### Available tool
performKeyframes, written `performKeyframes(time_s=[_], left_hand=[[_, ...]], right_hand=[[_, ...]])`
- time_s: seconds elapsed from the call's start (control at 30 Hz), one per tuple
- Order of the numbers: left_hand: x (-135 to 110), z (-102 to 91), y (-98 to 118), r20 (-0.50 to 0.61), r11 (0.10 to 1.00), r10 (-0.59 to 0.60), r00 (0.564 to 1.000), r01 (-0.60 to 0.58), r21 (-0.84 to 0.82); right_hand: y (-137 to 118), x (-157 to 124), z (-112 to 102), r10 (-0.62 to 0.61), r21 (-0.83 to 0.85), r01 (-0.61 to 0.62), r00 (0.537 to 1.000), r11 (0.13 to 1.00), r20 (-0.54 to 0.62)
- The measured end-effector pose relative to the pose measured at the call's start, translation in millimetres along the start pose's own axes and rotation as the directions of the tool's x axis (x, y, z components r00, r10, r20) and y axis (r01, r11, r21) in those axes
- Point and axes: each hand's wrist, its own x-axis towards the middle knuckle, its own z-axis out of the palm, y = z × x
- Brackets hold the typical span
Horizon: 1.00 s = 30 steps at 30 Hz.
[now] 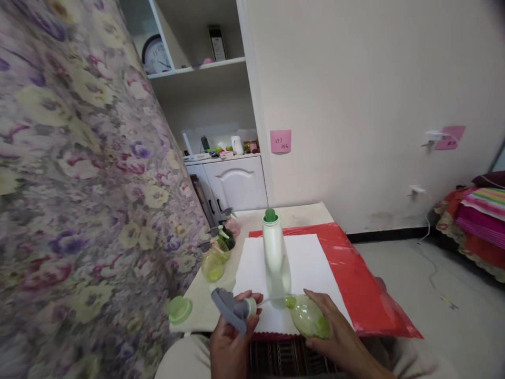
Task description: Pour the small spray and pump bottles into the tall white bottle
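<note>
My left hand (233, 337) is closed around a grey trigger spray head (232, 308) with a pale collar. A thin tube runs from the collar towards the bottle's neck; I cannot tell whether its end is inside. My right hand (335, 329) grips a see-through yellow-green spray bottle (308, 317), tilted on its side with the neck pointing left. Just beyond, a tall pale bottle (274, 252) with a green piece (270, 215) at its mouth stands on a white sheet (311, 268). A light green cap (180, 310) lies at the table's left corner.
Several spray bottles (213, 265) stand along the table's left side by the floral curtain (130, 200). Under the white sheet lies a red plastic sheet (355, 273). Behind are a white cabinet (236, 184) and the wall; a bed (477, 226) is at right.
</note>
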Motion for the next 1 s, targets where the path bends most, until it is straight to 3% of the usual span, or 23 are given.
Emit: performKeyframes(time_s=[0.23, 0.43, 0.7, 1.0], left_hand=[[-10.1, 26.8, -3.2, 0.110, 0.995, -0.085, 0.990, 0.078, 0.066], [-9.3, 21.3, -4.2, 0.021, 0.998, -0.055, 0.998, 0.056, -0.006], [-12.4, 19.8, 2.3, 0.007, 0.998, -0.064, 0.998, 0.064, 0.028], [-14.3, 33.5, -15.6, 0.096, 0.994, -0.112, 0.989, 0.111, 0.016]], right_hand=[[-13.8, -7.3, 3.5, 0.001, 0.008, -0.002, 0.998, 1.000, 0.070], [-7.6, -14.9, 1.2, 0.054, -0.002, -0.054, 0.996, 0.999, 0.065], [8.5, -19.9, -5.5, 0.069, -0.028, -0.070, 0.997, 0.997, -0.033], [-5.1, -15.7, -4.9, 0.025, -0.026, -0.024, 1.000, 0.999, 0.016]])
